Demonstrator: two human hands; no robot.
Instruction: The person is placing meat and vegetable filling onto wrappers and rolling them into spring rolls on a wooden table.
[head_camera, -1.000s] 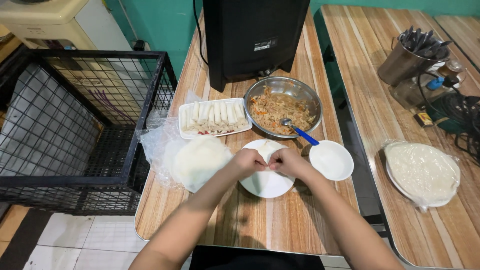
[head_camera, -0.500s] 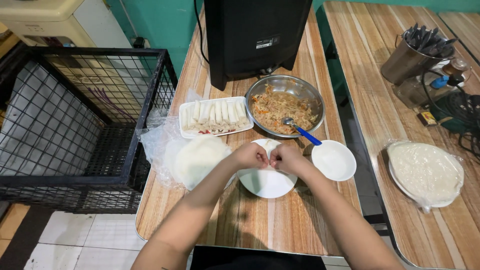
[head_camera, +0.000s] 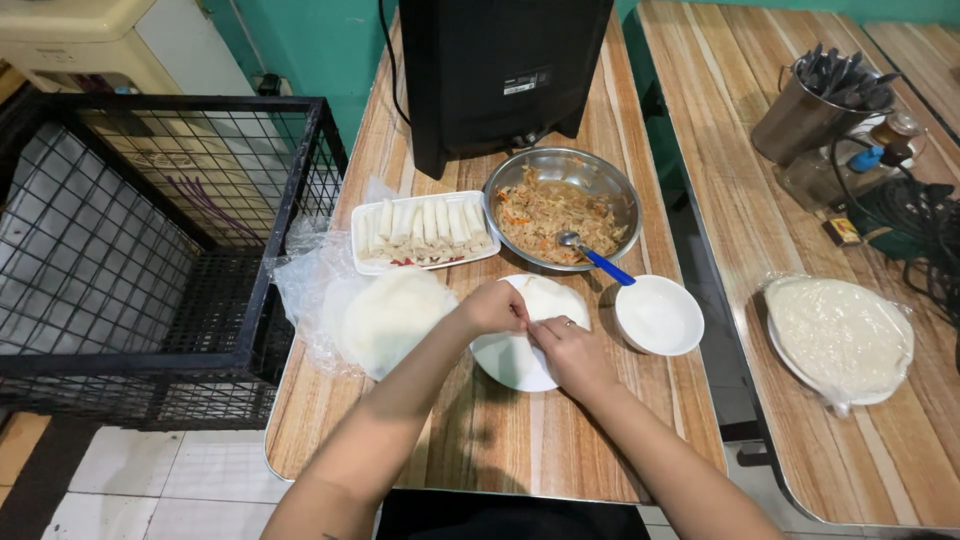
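Both of my hands meet over a white plate (head_camera: 510, 365) on the wooden table. My left hand (head_camera: 492, 307) and my right hand (head_camera: 570, 352) pinch a thin white wrapper (head_camera: 548, 297) that lies on the plate; what it encloses is hidden. Behind the plate stands a steel bowl (head_camera: 562, 205) of shredded filling with a blue-handled spoon (head_camera: 596, 260) in it. A white tray (head_camera: 420, 228) of rolled white sticks sits left of the bowl. A stack of round wrappers (head_camera: 385, 318) lies on clear plastic by my left forearm.
A small white bowl (head_camera: 658, 315) stands right of the plate. A black appliance (head_camera: 500, 70) is at the table's back. A black wire crate (head_camera: 130, 250) is on the left. The neighbouring table holds a plastic-covered plate of wrappers (head_camera: 838, 338), a utensil cup (head_camera: 815, 100) and cables.
My hands stay together on the wrapper over the plate, working it slightly; the right hand has shifted a little lower. Nothing else has moved.
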